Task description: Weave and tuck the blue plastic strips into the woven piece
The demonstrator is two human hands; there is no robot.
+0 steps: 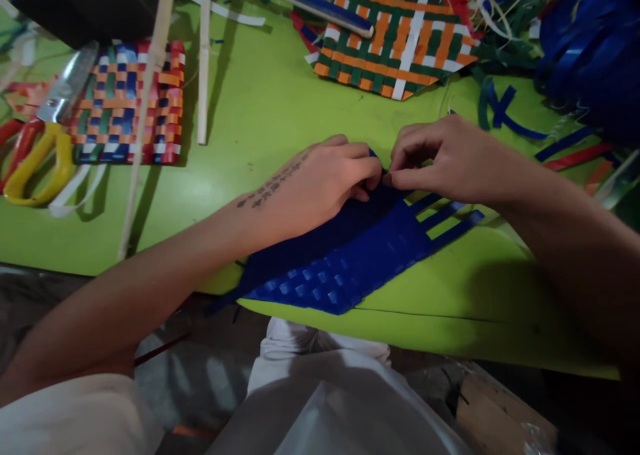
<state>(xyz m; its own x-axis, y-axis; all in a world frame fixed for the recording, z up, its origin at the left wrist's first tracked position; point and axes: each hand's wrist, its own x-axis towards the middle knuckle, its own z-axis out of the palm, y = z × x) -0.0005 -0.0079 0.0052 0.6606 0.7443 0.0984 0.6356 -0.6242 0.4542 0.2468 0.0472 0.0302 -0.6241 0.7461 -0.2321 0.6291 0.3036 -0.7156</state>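
Note:
A blue woven mat [350, 258] of flat plastic strips lies at the front edge of the green table, with loose strip ends sticking out at its right side. My left hand [333, 178] rests over its far edge, fingers curled and closed on it. Beside it, the thumb and index finger of my right hand [445, 158] pinch the mat's far edge close to the left fingertips. The exact strip between the fingers is hidden. Dark marks run along the back of my left hand and wrist.
Scissors [50, 128] with red and yellow handles lie at left by a multicoloured woven piece [125, 101]. Thin wooden sticks [203, 61] lie near. An orange, green and white woven piece [400, 38] sits at the back, a blue strip bundle [595, 61] at right. A dark container [85, 5] stands back left.

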